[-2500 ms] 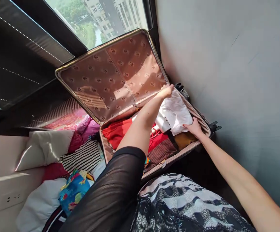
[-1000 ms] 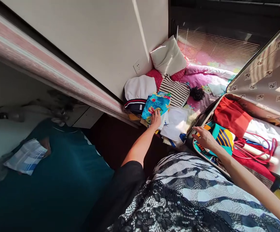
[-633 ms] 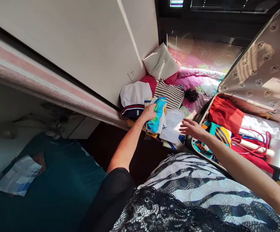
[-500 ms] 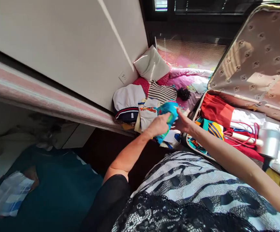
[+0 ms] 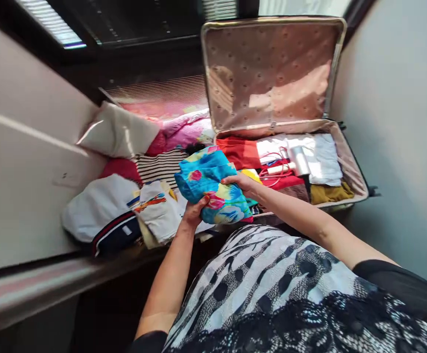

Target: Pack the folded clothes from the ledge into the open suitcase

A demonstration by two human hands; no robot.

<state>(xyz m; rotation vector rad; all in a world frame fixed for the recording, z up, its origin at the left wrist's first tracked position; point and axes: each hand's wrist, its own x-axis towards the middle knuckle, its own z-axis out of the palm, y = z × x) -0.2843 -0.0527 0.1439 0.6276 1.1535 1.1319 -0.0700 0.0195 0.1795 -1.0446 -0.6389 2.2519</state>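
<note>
A folded bright blue floral garment (image 5: pixel 217 169), with pink and yellow blooms, is held up in front of me by both hands. My left hand (image 5: pixel 194 212) grips its lower left side, thumb on top. At the right edge my right hand (image 5: pixel 242 181) pinches it, fingers partly hidden underneath. Just beyond, to the right, lies an open suitcase (image 5: pixel 353 179) with folded clothes inside. Within it are a red garment (image 5: pixel 238 153), white clothes (image 5: pixel 324 159), a mustard garment (image 5: pixel 331 192), a silvery cylinder (image 5: pixel 300 162) and a pinkish cord (image 5: pixel 272 180).
On the left are a white bag-like item with a navy striped band (image 5: pixel 99 208), folded light clothes (image 5: pixel 160 211), a striped black-and-white garment (image 5: pixel 158 168) and a pale pillow (image 5: pixel 120 132). The suitcase lid (image 5: pixel 272 73) stands upright before the window. Walls close in on both sides.
My view has swung right towards the suitcase. The floral garment, blurred and bunched before, now lies flatter and wider between my hands, nearer the suitcase.
</note>
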